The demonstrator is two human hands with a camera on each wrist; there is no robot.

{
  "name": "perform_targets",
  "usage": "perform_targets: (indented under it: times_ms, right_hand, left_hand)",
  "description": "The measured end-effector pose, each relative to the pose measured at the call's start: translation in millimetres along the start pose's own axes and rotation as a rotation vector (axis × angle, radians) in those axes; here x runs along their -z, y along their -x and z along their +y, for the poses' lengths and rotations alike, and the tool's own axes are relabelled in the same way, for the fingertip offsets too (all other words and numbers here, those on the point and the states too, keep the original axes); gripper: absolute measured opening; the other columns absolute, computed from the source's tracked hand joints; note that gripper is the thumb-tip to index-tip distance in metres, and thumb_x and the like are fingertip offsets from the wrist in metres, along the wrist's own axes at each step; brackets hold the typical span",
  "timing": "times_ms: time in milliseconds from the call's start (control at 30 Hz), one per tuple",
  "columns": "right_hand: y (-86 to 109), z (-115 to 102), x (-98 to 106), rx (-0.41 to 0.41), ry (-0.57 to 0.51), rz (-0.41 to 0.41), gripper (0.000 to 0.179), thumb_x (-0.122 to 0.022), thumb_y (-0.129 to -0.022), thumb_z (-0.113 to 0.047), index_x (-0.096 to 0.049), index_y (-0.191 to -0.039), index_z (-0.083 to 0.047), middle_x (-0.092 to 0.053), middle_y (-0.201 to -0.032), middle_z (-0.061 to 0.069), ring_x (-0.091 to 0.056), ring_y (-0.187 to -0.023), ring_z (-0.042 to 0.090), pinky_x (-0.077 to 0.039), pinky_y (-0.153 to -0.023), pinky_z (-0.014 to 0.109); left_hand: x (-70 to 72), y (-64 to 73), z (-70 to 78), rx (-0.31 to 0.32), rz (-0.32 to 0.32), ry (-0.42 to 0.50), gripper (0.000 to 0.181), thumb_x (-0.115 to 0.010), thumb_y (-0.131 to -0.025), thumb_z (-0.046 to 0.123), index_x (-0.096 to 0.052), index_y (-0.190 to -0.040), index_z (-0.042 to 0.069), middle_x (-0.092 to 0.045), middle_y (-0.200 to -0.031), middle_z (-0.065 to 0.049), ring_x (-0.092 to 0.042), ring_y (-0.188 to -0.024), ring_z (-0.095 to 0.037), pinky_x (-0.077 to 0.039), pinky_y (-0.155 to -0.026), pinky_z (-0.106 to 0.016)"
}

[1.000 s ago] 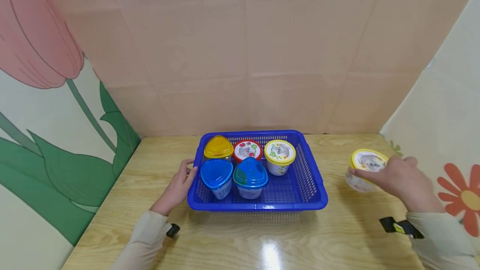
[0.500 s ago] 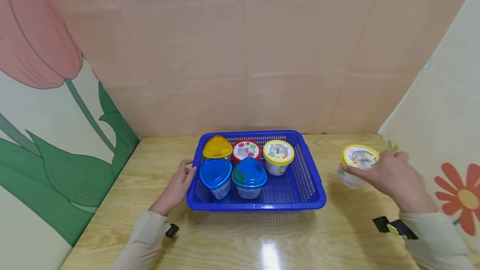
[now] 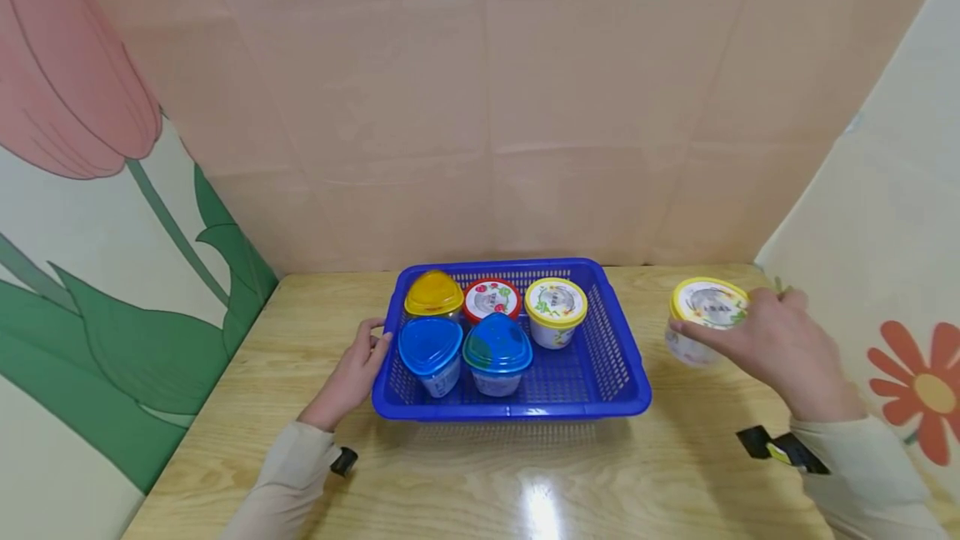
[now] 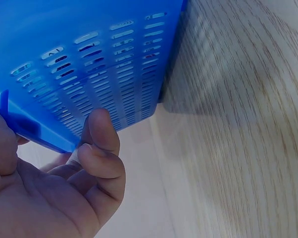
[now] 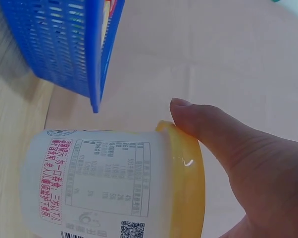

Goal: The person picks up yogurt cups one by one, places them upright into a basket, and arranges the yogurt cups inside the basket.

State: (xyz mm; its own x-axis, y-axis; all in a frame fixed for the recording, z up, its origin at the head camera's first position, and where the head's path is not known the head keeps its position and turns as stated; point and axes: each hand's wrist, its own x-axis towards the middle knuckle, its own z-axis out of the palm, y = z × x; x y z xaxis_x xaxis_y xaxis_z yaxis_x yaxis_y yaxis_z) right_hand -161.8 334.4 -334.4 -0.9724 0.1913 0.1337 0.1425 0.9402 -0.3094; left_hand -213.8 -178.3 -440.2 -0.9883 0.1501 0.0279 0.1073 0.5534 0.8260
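My left hand (image 3: 350,376) holds the left rim of a blue plastic basket (image 3: 512,412). In the left wrist view its curled fingers (image 4: 103,163) lie by the rim, outside the slotted wall. To the right of the basket, my right hand (image 3: 795,357) grips a white cup with a yellow lid (image 3: 708,304), apart from the basket. The right wrist view shows this cup's printed side (image 5: 104,178), with the thumb (image 5: 198,116) at the lid's edge; the other fingers are mostly hidden. The cup looks upright and raised over the table in the head view.
Inside the basket stand a yellow-lidded round cup (image 3: 555,304), a red-lidded cup (image 3: 491,300), a tub with a domed yellow lid (image 3: 433,294) and two blue-lidded tubs, left (image 3: 431,344) and right (image 3: 498,344). A wooden table (image 3: 600,482) lies beneath, with walls around.
My right hand has carried the yellow-lidded cup leftward and slightly up, nearer the basket. My left hand stays on the basket's rim, and the basket's contents look the same.
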Motion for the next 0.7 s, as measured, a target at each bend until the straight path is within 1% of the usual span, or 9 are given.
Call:
perform_targets:
  times_ms: [167, 333, 400, 567, 700]
  right_hand:
    - [0.6, -7.6, 3.5, 0.014, -0.008, 0.028, 0.109, -0.07, -0.069, -0.08, -0.047, -0.113, 0.018, -0.036, -0.1, 0.035, -0.051, -0.063, 0.041, -0.039, -0.042, 0.043]
    - [0.7, -14.5, 5.9, 0.014, -0.016, 0.026, 0.116, -0.07, -0.068, -0.081, -0.043, -0.121, 0.019, -0.035, -0.104, 0.035, -0.051, -0.063, 0.041, -0.039, -0.042, 0.041]
    - [0.7, -16.8, 6.3, 0.012, -0.017, 0.024, 0.119, -0.069, -0.067, -0.082, -0.042, -0.124, 0.019, -0.035, -0.105, 0.036, -0.051, -0.062, 0.041, -0.039, -0.043, 0.041]
    - [1.6, -23.2, 8.2, 0.016, -0.027, 0.039, 0.117, -0.07, -0.068, -0.081, -0.043, -0.124, 0.018, -0.035, -0.105, 0.036, -0.052, -0.064, 0.043, -0.04, -0.044, 0.043]
    - [2.3, -27.9, 9.2, 0.026, -0.031, 0.053, 0.115, -0.071, -0.069, -0.079, -0.044, -0.123, 0.019, -0.036, -0.106, 0.038, -0.052, -0.066, 0.045, -0.041, -0.044, 0.044]
  left_hand:
    - [-0.2, 0.0, -1.5, -0.013, 0.006, -0.008, 0.048, -0.034, -0.11, 0.036, -0.032, -0.146, 0.005, -0.064, -0.111, -0.018, -0.068, -0.089, -0.022, -0.058, -0.082, -0.043]
    - [0.0, 0.5, -1.3, -0.009, 0.001, 0.0, 0.048, -0.034, -0.11, 0.038, -0.032, -0.147, 0.007, -0.064, -0.112, -0.018, -0.068, -0.089, -0.022, -0.058, -0.082, -0.043]
    - [-0.2, 0.3, -0.7, 0.0, 0.0, 0.003, 0.048, -0.034, -0.11, 0.038, -0.032, -0.147, 0.009, -0.064, -0.113, -0.017, -0.068, -0.09, -0.022, -0.058, -0.083, -0.043]
    - [-0.5, -0.1, -1.0, 0.005, 0.0, 0.001, 0.047, -0.034, -0.11, 0.038, -0.031, -0.147, 0.009, -0.063, -0.114, -0.017, -0.067, -0.091, -0.022, -0.057, -0.085, -0.044]
    - [-0.8, -0.5, -1.2, 0.007, -0.003, 0.006, 0.047, -0.034, -0.11, 0.038, -0.031, -0.148, 0.009, -0.063, -0.115, -0.018, -0.067, -0.091, -0.022, -0.058, -0.084, -0.043]
